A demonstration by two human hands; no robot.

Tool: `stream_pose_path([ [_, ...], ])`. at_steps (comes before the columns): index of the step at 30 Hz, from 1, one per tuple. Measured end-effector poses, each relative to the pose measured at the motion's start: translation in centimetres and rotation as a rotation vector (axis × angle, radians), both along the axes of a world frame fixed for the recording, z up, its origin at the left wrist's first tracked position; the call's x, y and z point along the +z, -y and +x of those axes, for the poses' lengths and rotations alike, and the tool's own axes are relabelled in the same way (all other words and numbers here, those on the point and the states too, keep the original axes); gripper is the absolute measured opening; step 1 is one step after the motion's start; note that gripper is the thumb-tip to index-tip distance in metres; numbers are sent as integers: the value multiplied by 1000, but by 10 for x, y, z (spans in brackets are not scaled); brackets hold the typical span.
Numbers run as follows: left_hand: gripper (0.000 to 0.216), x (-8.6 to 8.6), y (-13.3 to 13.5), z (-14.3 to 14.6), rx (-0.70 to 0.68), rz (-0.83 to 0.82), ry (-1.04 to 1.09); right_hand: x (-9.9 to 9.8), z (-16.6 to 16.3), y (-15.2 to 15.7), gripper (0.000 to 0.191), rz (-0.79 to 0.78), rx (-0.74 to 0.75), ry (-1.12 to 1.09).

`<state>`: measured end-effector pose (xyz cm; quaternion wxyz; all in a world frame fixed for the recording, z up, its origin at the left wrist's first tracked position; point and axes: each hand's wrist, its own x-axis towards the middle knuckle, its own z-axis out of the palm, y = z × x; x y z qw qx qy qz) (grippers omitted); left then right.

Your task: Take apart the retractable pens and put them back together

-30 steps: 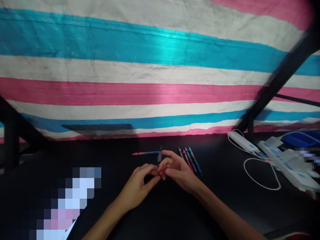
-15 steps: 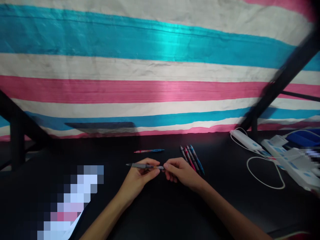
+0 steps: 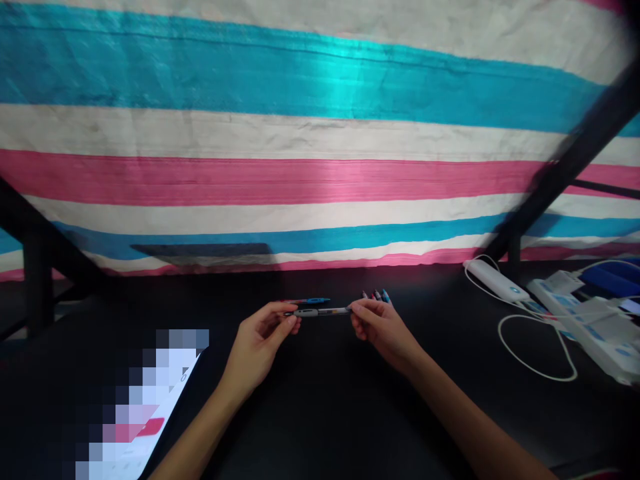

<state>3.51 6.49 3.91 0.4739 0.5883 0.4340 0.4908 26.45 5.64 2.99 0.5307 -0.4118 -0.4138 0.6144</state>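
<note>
A slim pen [image 3: 325, 311] with a grey section and a clear barrel lies level between my two hands, above the black table. My left hand [image 3: 257, 340] pinches its dark left end between thumb and fingers. At the pen's right end, the thumb and fingertips of my right hand [image 3: 385, 333] are closed on the tip. Just behind the held pen lies another pen [image 3: 313, 301], part red and part blue. Several pens [image 3: 385, 294] in a row stick out behind my right hand, which hides most of their length.
A lit screen [image 3: 150, 407], partly pixelated, lies at the left front of the black table [image 3: 320, 413]. On the right are a white power strip [image 3: 580, 327], a white oblong device [image 3: 495, 280], looped white cable and a blue object [image 3: 610, 279]. A striped sheet hangs behind, between dark frame bars.
Both hands have moved farther from me, carrying the pen. My left hand now grips the pen's left end instead of nearer its right end. My right hand covers more of the pen row.
</note>
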Motion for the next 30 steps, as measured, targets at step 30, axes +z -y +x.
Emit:
stream_pose_path([
  [30,25,-16,-5,-9,17,719,-831,-6,1,0,22,80,-13,132],
])
